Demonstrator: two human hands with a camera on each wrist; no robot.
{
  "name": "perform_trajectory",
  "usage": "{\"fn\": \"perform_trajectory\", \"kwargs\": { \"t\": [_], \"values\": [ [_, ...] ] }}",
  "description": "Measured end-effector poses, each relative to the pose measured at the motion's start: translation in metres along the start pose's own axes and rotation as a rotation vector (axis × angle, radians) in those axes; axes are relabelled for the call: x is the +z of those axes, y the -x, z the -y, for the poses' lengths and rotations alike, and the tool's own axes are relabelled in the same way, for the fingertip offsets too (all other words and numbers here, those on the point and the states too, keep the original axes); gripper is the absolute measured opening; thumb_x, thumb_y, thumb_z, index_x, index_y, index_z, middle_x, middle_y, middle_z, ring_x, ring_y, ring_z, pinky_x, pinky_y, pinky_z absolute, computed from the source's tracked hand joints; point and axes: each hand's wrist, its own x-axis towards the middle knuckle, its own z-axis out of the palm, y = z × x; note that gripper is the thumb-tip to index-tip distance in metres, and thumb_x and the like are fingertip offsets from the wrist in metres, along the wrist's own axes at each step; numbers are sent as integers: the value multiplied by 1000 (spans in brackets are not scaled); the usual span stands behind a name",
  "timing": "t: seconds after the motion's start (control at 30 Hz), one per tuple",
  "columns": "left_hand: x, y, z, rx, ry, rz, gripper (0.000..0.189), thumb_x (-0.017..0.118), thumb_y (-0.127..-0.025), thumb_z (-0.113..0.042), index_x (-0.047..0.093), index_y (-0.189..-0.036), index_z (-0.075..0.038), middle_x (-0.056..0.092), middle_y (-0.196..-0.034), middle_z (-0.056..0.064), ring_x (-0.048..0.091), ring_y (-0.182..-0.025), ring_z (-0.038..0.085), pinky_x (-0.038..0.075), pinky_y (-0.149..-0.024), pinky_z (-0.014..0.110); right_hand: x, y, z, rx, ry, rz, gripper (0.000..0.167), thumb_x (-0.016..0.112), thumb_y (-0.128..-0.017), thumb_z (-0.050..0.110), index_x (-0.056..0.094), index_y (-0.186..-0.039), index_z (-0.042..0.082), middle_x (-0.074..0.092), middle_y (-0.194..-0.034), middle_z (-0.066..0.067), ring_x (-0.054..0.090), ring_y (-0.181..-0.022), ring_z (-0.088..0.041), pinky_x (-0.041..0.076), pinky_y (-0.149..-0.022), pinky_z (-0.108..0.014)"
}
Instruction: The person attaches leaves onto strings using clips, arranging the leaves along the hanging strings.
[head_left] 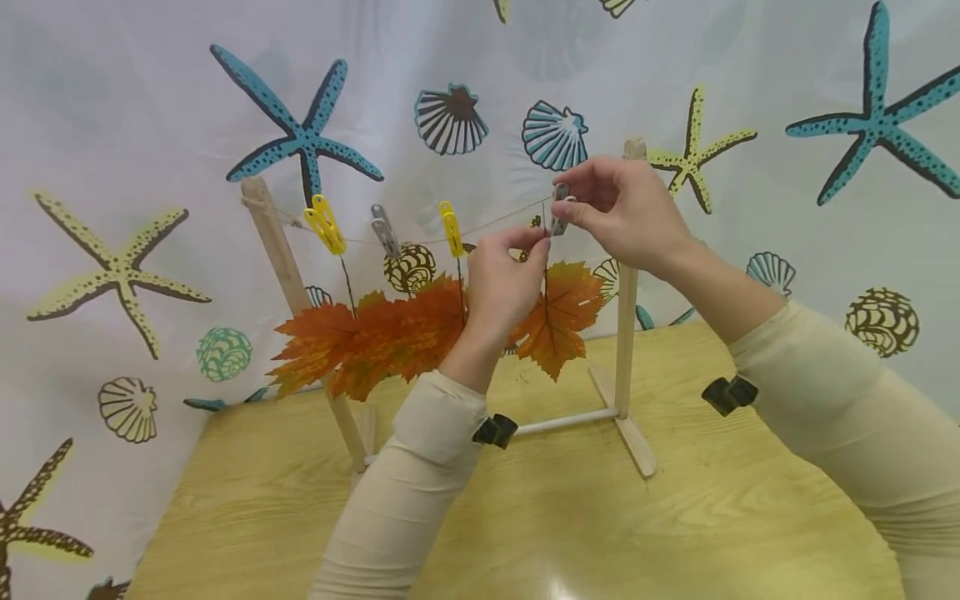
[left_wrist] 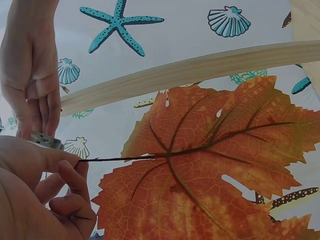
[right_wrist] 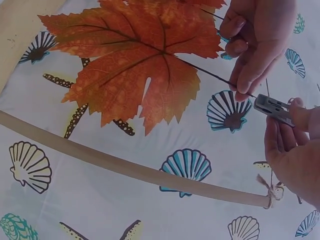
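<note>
Between thumb and fingertips my left hand point(head_left: 504, 279) pinches the thin dark stem of an orange maple leaf point(head_left: 557, 321), which hangs below near the right post. My right hand point(head_left: 630, 208) pinches a grey clothespin point(head_left: 559, 210) at the string, right by the top of that stem. In the right wrist view the grey clothespin point(right_wrist: 274, 109) sits at the stem's tip. Further left along the string point(head_left: 495, 223) are a yellow clothespin point(head_left: 324, 225), another grey clothespin point(head_left: 386, 231) and a second yellow clothespin point(head_left: 451, 228), with overlapping orange leaves point(head_left: 375, 337) hanging beneath them.
A wooden left post point(head_left: 272, 237) and right post point(head_left: 627, 333) carry the string, which is knotted round the left one. A white rod point(head_left: 562, 422) joins their feet on the wood-grain table point(head_left: 600, 525). Behind hangs a white curtain point(head_left: 480, 50) printed with starfish and shells.
</note>
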Motion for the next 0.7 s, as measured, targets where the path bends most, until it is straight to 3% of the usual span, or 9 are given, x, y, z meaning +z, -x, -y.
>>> {"fn": "perform_trajectory", "kwargs": {
  "t": [0.27,0.4,0.7],
  "values": [
    [-5,-6,-2,13,-13,-21,20,65,-98,-23,79,-109,-13,76,-105,2,51,-64,13,36,-50,24,-7,-17,15,36,-25,29,25,71,-94,22,67,-112,6,74,-104,-8,69,-91,-7,51,-84,-23],
    [-6,-6,-3,-1,-18,-4,19,65,-98,-23,79,-109,-15,74,-106,2,46,-56,13,35,-48,24,-12,-22,23,38,-36,19,24,71,-94,23,68,-112,7,74,-102,-5,69,-92,-7,50,-85,-24],
    [-7,-5,0,-6,-24,16,19,64,-99,-23,78,-108,-16,73,-108,2,44,-54,14,36,-51,25,-7,-33,29,27,52,13,23,67,-96,25,67,-111,7,71,-103,-5,68,-92,-11,47,-82,-24]
  ]
}}
